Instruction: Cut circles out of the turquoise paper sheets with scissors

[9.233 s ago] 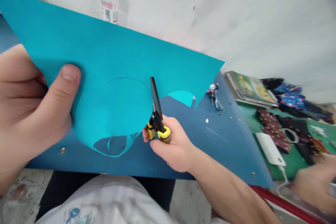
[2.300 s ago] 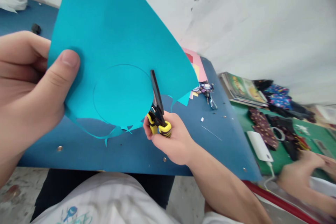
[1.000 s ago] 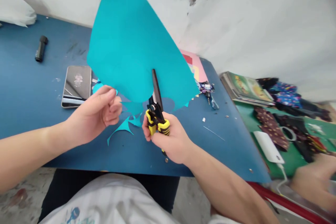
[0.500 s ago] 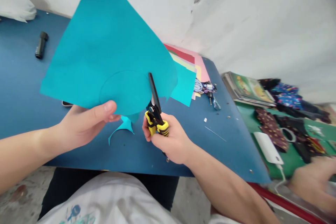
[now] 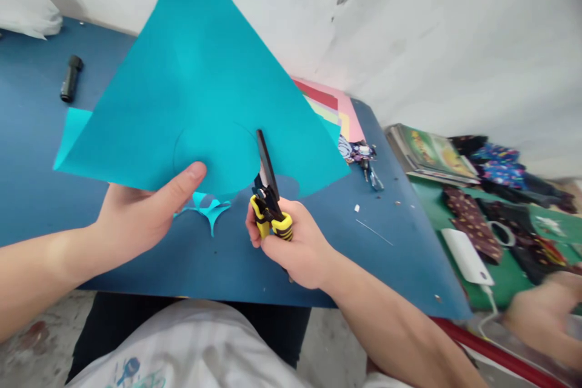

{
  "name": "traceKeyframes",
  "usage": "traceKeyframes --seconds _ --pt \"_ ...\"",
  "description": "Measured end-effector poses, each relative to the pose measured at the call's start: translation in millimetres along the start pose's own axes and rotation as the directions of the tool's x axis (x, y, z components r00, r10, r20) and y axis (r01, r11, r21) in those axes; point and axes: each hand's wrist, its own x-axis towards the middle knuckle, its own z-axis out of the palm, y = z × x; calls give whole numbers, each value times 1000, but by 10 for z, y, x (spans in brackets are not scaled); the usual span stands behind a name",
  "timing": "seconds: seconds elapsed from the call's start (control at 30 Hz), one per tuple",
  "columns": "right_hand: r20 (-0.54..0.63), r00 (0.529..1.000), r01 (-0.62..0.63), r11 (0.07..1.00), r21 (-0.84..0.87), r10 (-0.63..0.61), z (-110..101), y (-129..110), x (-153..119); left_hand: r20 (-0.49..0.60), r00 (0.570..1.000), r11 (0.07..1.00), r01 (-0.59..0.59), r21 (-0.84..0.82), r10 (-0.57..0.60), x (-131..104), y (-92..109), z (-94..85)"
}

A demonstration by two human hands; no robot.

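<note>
My left hand (image 5: 145, 209) pinches the lower edge of a large turquoise sheet of paper (image 5: 195, 73), thumb on top and fingers hidden beneath. A drawn circle outline shows on the sheet, and part of its lower right edge is cut. My right hand (image 5: 295, 242) is wrapped round the yellow and black handles of scissors (image 5: 268, 188). The dark blade lies over the paper by the circle's right side; the blades appear closed or nearly so. Turquoise paper scraps (image 5: 211, 212) rest on the table below the sheet.
The blue table (image 5: 218, 267) holds a black flashlight-like cylinder (image 5: 71, 79), coloured paper sheets (image 5: 327, 97) and a patterned keychain-like bundle (image 5: 361, 151). At right, a green table bears books (image 5: 431, 154), a white device (image 5: 467, 256) and fabric. Another person's hand (image 5: 545, 312) is there, blurred.
The turquoise sheet has tilted and spread, its right corner now reaching further right and its left side folding. My left thumb has shifted slightly up. The scissors have barely moved.
</note>
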Motion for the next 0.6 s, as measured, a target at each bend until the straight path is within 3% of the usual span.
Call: traceKeyframes --seconds 0.23,0.47,0.6 --pt "44 998 38 999 2 -38 -21 14 18 -83 986 968 -127 215 148 -51 -60 -36" --pt "95 994 53 998 -47 -48 -65 54 36 -63 989 903 -98 418 136 19 128 49" --pt "82 996 46 996 -74 -40 -54 41 29 -48 996 855 -37 517 71 -14 222 83"
